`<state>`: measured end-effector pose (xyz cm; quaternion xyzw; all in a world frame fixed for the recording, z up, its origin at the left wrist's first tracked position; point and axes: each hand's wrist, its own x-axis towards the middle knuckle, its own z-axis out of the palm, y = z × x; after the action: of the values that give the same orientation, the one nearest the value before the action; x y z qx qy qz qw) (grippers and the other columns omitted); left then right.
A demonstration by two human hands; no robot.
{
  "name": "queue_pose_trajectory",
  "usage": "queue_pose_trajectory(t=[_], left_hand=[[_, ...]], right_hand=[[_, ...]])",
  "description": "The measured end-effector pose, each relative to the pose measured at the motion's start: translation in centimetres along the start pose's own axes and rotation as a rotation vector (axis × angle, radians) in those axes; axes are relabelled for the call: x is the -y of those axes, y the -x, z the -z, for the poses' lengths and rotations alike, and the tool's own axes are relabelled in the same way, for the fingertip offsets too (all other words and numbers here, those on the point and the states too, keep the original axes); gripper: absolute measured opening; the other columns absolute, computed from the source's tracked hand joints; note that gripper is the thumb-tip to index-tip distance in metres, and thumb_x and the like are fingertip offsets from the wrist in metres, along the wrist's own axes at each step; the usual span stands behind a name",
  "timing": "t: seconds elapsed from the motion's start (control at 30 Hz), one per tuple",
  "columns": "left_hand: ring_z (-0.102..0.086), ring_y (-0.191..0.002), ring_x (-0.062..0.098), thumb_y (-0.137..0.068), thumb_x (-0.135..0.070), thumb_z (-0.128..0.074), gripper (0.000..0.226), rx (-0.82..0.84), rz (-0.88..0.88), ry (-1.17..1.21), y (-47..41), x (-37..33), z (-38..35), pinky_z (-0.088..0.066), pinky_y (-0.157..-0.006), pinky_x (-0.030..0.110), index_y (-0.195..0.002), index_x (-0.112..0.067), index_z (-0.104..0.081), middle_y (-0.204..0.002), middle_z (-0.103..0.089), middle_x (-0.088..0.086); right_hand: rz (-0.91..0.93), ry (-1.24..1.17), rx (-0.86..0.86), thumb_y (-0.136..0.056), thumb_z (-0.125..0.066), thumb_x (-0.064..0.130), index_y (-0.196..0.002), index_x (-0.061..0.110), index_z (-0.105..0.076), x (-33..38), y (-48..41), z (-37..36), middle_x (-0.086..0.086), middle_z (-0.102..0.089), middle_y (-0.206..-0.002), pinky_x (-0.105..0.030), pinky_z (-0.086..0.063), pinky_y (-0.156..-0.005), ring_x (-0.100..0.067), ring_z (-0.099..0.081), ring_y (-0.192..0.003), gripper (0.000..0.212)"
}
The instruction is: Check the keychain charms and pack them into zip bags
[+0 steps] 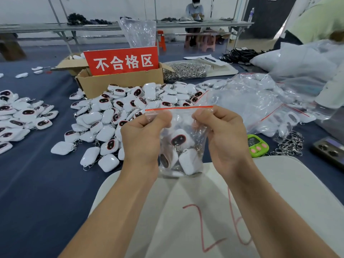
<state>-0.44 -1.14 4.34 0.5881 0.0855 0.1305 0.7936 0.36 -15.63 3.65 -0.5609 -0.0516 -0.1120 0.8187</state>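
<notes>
I hold a clear zip bag (183, 116) with a red seal strip upright above a white board (186, 211). My left hand (143, 135) pinches the bag's top left corner, and my right hand (221, 133) pinches the top right. Several white keychain charms (181, 146) with dark oval faces lie inside the bag. A big heap of loose charms (115, 116) covers the blue table behind my hands. A smaller group of charms (20, 118) lies at the far left.
A cardboard box (119, 81) with a red sign (122, 61) stands behind the heap. A pile of clear bags (260, 101) lies right. A green timer (257, 145), loose key rings (290, 144) and a dark device (329, 151) sit at right. People work beyond.
</notes>
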Motion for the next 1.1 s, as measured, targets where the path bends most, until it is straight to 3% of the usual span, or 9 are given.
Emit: queue_pose_trajectory(t=[0.13,0.2,0.33,0.5,0.7,0.83,0.93,1.0,1.1], left_hand=[[-0.056,-0.066,0.023,-0.081,-0.015,-0.083,0.03,-0.014,-0.016,-0.015,0.0,-0.1,0.1,-0.048,-0.072,0.047,-0.053,-0.018,-0.072,-0.061,-0.065,0.002],[-0.056,-0.066,0.021,-0.083,-0.014,-0.081,0.033,0.004,-0.043,-0.006,0.0,0.0,0.1,-0.048,-0.072,0.043,-0.052,-0.019,-0.071,-0.061,-0.064,0.0],[-0.065,-0.066,0.021,-0.085,-0.01,-0.08,0.026,0.126,-0.076,0.002,0.4,0.1,-0.2,-0.053,-0.067,0.034,-0.061,-0.019,-0.076,-0.067,-0.071,0.001],[-0.069,-0.06,0.015,-0.079,-0.015,-0.085,0.016,0.17,-0.077,-0.062,0.9,-0.2,-0.3,-0.055,-0.053,0.031,-0.066,-0.024,-0.079,-0.067,-0.074,-0.001],[-0.077,-0.077,0.026,-0.075,-0.014,-0.085,0.004,0.186,-0.119,-0.081,0.8,-0.3,0.1,-0.063,-0.076,0.046,-0.075,-0.018,-0.082,-0.081,-0.079,0.009],[-0.074,-0.073,0.022,-0.083,-0.002,-0.081,0.02,0.123,-0.157,-0.088,1.1,0.2,-0.3,-0.062,-0.078,0.053,-0.072,-0.019,-0.082,-0.078,-0.079,0.006],[-0.073,-0.071,0.019,-0.083,-0.003,-0.081,0.023,0.108,-0.161,-0.091,1.0,0.3,-0.3,-0.063,-0.076,0.05,-0.069,-0.02,-0.082,-0.075,-0.078,0.003],[-0.073,-0.071,0.018,-0.084,-0.006,-0.081,0.019,0.117,-0.144,-0.101,0.9,0.3,-0.3,-0.063,-0.075,0.047,-0.07,-0.019,-0.082,-0.076,-0.078,0.003],[-0.074,-0.072,0.021,-0.089,-0.015,-0.078,0.017,0.123,-0.068,-0.089,0.8,0.4,-0.4,-0.062,-0.076,0.046,-0.072,-0.018,-0.082,-0.076,-0.078,0.005]], right_hand=[[0.009,-0.018,-0.029,-0.086,-0.068,-0.006,-0.073,-0.001,-0.07,0.0,0.1,-0.3,-0.009,-0.061,-0.061,-0.02,-0.05,-0.06,-0.016,-0.056,-0.057,0.014],[0.017,-0.018,-0.029,-0.088,-0.066,-0.005,-0.068,0.006,-0.071,-0.1,0.1,-0.3,-0.006,-0.06,-0.061,-0.02,-0.049,-0.062,-0.014,-0.055,-0.058,0.023],[0.018,0.009,0.031,-0.086,-0.069,0.006,-0.068,0.014,-0.072,-0.1,0.4,-0.5,-0.006,-0.063,-0.067,-0.03,-0.05,-0.067,-0.018,-0.057,-0.066,0.02],[0.0,0.034,0.009,-0.078,-0.075,0.015,-0.08,-0.005,-0.071,-0.6,0.5,-0.8,-0.024,-0.066,-0.079,-0.046,-0.052,-0.074,-0.03,-0.06,-0.075,0.02],[0.02,0.031,0.039,-0.077,-0.075,0.009,-0.086,-0.009,-0.073,-0.5,0.8,-1.1,-0.042,-0.066,-0.092,-0.067,-0.054,-0.085,-0.037,-0.065,-0.082,0.02],[0.031,0.023,0.048,-0.079,-0.076,0.001,-0.078,0.003,-0.077,-0.5,0.8,-1.1,-0.023,-0.07,-0.075,-0.049,-0.058,-0.075,-0.03,-0.066,-0.072,0.002],[0.017,0.014,0.031,-0.085,-0.073,-0.006,-0.083,-0.001,-0.076,-0.7,1.0,-1.1,-0.028,-0.07,-0.083,-0.059,-0.058,-0.08,-0.034,-0.066,-0.077,0.006],[0.004,0.028,0.023,-0.087,-0.073,-0.002,-0.086,-0.004,-0.075,-0.7,1.0,-1.1,-0.03,-0.07,-0.085,-0.061,-0.058,-0.08,-0.035,-0.066,-0.078,0.003],[-0.072,0.023,0.01,-0.087,-0.074,0.012,-0.083,0.003,-0.078,-0.5,0.9,-0.7,-0.019,-0.07,-0.077,-0.046,-0.057,-0.07,-0.03,-0.065,-0.073,0.011]])
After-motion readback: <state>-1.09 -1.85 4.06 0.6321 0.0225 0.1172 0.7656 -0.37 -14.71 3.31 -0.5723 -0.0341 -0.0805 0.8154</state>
